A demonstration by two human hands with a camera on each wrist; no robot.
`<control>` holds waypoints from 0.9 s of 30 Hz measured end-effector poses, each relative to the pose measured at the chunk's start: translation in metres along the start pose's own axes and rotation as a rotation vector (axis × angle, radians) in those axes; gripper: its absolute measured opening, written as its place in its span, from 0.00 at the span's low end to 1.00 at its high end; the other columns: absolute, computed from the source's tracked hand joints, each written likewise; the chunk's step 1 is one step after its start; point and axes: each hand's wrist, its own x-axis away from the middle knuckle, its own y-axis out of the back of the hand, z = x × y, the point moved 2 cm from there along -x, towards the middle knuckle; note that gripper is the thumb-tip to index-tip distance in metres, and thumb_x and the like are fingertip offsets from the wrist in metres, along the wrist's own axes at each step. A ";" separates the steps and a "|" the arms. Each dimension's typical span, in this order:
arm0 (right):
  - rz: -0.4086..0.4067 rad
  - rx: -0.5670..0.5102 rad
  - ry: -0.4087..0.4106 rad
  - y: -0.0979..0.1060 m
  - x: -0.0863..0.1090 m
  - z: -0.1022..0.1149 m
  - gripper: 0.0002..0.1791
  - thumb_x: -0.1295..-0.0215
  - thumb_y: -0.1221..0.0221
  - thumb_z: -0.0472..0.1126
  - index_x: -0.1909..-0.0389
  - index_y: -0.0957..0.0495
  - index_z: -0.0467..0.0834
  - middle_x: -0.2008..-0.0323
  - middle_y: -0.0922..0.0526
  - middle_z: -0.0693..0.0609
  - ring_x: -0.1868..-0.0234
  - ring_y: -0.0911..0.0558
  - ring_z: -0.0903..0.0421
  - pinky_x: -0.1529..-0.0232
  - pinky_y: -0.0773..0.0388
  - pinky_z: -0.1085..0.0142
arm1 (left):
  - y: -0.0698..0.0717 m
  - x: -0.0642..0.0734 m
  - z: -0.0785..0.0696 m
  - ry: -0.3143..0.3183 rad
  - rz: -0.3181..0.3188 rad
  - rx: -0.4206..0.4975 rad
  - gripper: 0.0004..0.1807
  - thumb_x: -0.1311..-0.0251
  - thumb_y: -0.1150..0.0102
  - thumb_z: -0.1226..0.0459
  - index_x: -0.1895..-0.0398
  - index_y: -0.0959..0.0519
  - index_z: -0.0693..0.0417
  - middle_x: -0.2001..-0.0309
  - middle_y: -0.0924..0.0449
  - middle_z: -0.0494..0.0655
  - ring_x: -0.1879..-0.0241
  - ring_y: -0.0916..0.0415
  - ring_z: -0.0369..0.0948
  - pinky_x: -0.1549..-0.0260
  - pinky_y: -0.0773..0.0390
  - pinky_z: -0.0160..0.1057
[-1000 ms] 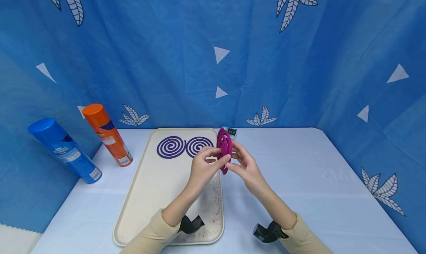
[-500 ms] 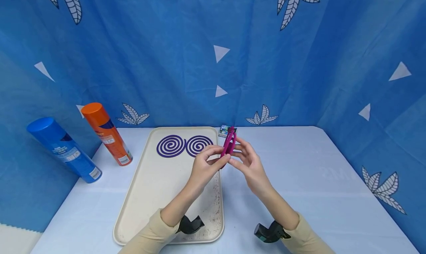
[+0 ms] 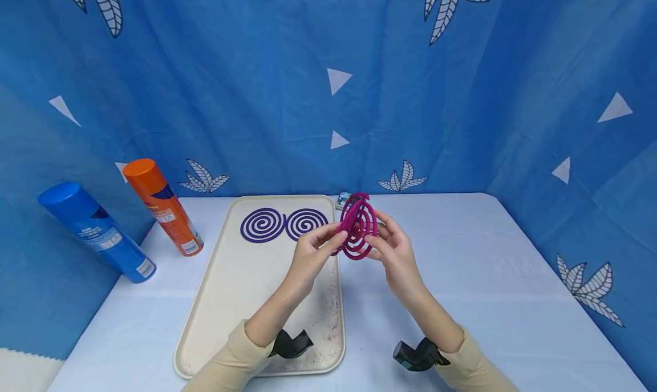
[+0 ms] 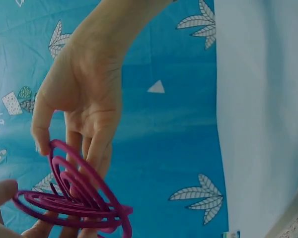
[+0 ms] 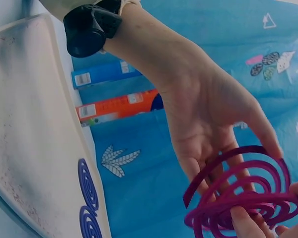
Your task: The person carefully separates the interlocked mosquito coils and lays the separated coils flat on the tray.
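1. Head: magenta mosquito coils (image 3: 353, 218) held up near the far right part of the tray (image 3: 246, 300). Left hand (image 3: 310, 261) pinches the left spiral, almost edge-on; right hand (image 3: 397, 261) pinches the right one, turned more face-on. Neither hand is nearer; both touch. Purple mosquito coils (image 3: 285, 223) lie flat on the tray, which rests on the tabletop (image 3: 436, 295).
2. Left wrist: the spirals form a wedge, open on the thumbs' side, converging at the opposite end. Each grip is narrow, at its own spiral's rim.
3. Right wrist: same wedge, hands on opposite sides. Judged key relation: wedge opening between thumbs. Cannot tell whether the spirals remain joined.
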 end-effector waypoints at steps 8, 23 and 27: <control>-0.078 0.092 -0.057 0.014 -0.008 0.007 0.24 0.32 0.46 0.39 0.35 0.34 0.47 0.61 0.16 0.58 0.59 0.16 0.61 0.60 0.15 0.66 | 0.008 -0.005 -0.001 -0.011 -0.120 0.100 0.16 0.34 0.45 0.61 0.49 0.22 0.60 0.55 0.17 0.60 0.60 0.15 0.39 0.61 0.15 0.35; -0.034 0.229 0.002 0.027 -0.011 0.010 0.27 0.33 0.43 0.39 0.34 0.35 0.42 0.66 0.13 0.55 0.66 0.14 0.64 0.59 0.16 0.70 | 0.005 -0.009 0.003 0.074 -0.121 0.005 0.14 0.32 0.48 0.59 0.55 0.25 0.62 0.59 0.17 0.58 0.66 0.17 0.37 0.62 0.15 0.34; -0.058 0.244 0.006 0.025 -0.010 0.008 0.25 0.34 0.42 0.39 0.36 0.33 0.43 0.67 0.14 0.57 0.66 0.15 0.62 0.58 0.16 0.71 | 0.001 -0.004 0.002 0.039 -0.070 -0.059 0.13 0.40 0.38 0.62 0.60 0.27 0.62 0.56 0.17 0.59 0.61 0.15 0.45 0.61 0.15 0.38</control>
